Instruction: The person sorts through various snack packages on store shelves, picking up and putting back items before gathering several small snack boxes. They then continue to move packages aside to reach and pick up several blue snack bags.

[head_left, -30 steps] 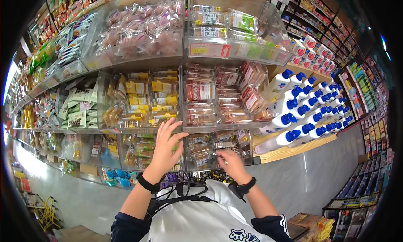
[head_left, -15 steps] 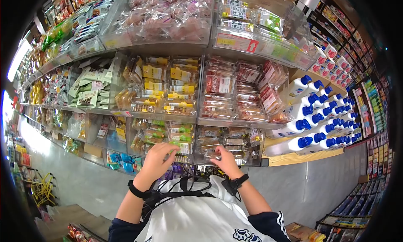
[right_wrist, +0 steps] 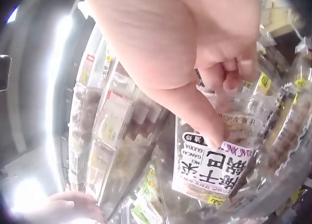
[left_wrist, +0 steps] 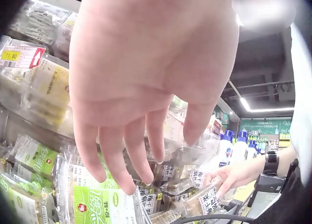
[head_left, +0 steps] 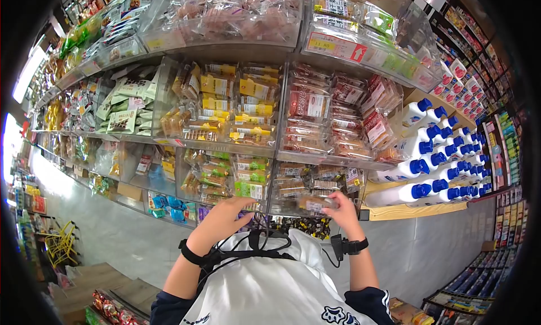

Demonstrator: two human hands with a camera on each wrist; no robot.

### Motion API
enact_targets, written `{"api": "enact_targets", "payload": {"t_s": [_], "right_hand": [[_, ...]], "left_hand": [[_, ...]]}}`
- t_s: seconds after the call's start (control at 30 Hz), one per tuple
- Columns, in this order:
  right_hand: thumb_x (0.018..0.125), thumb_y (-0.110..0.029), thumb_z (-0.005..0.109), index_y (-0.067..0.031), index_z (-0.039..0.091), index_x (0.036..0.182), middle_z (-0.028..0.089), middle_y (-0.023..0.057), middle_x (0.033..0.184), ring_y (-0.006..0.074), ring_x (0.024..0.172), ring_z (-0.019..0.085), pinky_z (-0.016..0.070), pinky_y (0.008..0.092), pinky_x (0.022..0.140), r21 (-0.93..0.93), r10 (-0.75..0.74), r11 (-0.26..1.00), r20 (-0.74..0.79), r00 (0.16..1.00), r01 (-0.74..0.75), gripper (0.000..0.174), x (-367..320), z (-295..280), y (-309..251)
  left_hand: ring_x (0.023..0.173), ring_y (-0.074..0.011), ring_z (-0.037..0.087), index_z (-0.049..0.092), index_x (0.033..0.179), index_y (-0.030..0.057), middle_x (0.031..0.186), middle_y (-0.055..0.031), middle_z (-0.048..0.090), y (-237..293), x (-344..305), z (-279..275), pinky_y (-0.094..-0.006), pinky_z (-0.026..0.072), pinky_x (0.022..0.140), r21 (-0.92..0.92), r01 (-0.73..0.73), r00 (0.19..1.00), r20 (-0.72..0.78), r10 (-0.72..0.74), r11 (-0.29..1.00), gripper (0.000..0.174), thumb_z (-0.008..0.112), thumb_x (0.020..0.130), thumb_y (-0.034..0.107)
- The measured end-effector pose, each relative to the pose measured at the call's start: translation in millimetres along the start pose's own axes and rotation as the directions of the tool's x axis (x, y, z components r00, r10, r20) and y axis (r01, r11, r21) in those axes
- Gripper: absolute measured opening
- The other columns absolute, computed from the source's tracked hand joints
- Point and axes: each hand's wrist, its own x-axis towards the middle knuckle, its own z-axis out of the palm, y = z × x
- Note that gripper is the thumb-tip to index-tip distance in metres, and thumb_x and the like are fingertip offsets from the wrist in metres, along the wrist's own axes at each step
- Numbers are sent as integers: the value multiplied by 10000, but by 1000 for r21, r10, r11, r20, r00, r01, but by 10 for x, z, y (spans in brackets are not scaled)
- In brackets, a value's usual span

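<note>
My right hand [head_left: 345, 217] pinches a clear packet of guoba crackers [right_wrist: 207, 173] between thumb and fingers. The packet has a white label with large black characters and a small yellow sticker. It is held over the front of the lower right bin, where more packets like it [head_left: 292, 186] lie in rows. My left hand [head_left: 221, 222] holds nothing, its fingers relaxed and pointing downward in the left wrist view. Its fingertips hang close over the neighbouring bin of green-labelled packets [left_wrist: 100, 204].
Above are bins of yellow-labelled packets [head_left: 217, 88] and red-labelled packets [head_left: 309, 102], with clear plastic walls between. White bottles with blue caps [head_left: 414, 168] stand on a wooden shelf [head_left: 417, 213] to the right. Cables [head_left: 256, 254] hang across the person's front.
My right hand reached into the lower right bin and now holds a packet, having shifted right. My left hand came down from the shelf edge toward the lower bin. The head view has shifted.
</note>
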Motion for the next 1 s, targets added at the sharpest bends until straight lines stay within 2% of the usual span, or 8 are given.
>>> {"api": "enact_targets", "payload": {"t_s": [0.1,0.23,0.27,0.5,0.7,0.73,0.83,1.0], "right_hand": [[690,-87,772,-54,571,1013,641,45,778,119,699,569,464,276,658,-9,7,1000,61,998,-6,381,64,278,-161],[695,-132,774,-60,589,1069,593,124,884,249,781,608,491,347,697,-155,-37,987,69,997,47,423,137,654,-144],[667,-158,780,-74,591,1056,588,190,926,375,869,599,494,411,767,-149,-8,989,53,999,16,440,163,735,-114],[650,-121,762,-61,588,1020,581,198,932,383,865,600,492,424,746,-212,-46,974,134,990,74,413,250,638,-305],[656,-142,773,-68,582,982,627,145,809,293,730,621,493,374,692,-20,57,998,262,963,-54,385,323,427,-144],[661,-150,780,-73,581,972,635,112,770,222,717,617,488,332,679,42,-14,999,204,979,5,378,358,335,-168],[689,-112,755,-55,536,1008,618,65,829,143,748,606,479,296,671,217,96,967,191,977,-137,391,425,94,-155],[700,-95,730,-54,520,994,607,67,824,146,772,593,469,300,682,259,-29,966,197,980,-23,364,354,312,43]], "left_hand": [[1006,-354,584,579,1139,20,1099,-181,623,28,12,32,-405,455,882,4,-11,1000,-6,11,1000,336,608,849,186],[979,-352,591,583,1128,27,1083,-176,627,84,0,14,-409,464,857,-18,0,1000,-12,0,1000,327,606,851,199],[976,-351,591,583,1128,27,1080,-175,628,79,-3,12,-407,465,854,-16,1,1000,-14,-2,1000,326,605,851,198],[1010,-349,585,566,1169,23,1125,-175,614,38,-5,-2,-387,463,870,-17,51,998,42,-50,999,347,592,864,189],[1020,-353,582,563,1167,14,1133,-181,611,49,4,-14,-387,461,877,-8,50,998,49,-49,999,352,592,865,194],[1022,-354,581,562,1166,12,1133,-183,610,56,3,-24,-388,460,879,-7,59,997,47,-58,998,354,592,865,195],[1031,-358,578,562,1166,9,1133,-188,610,70,-8,-56,-389,454,889,-16,74,996,47,-73,997,357,592,864,197],[1037,-357,575,560,1169,8,1139,-190,607,44,-2,-52,-388,447,903,-22,63,997,45,-62,998,360,591,864,197]]}}
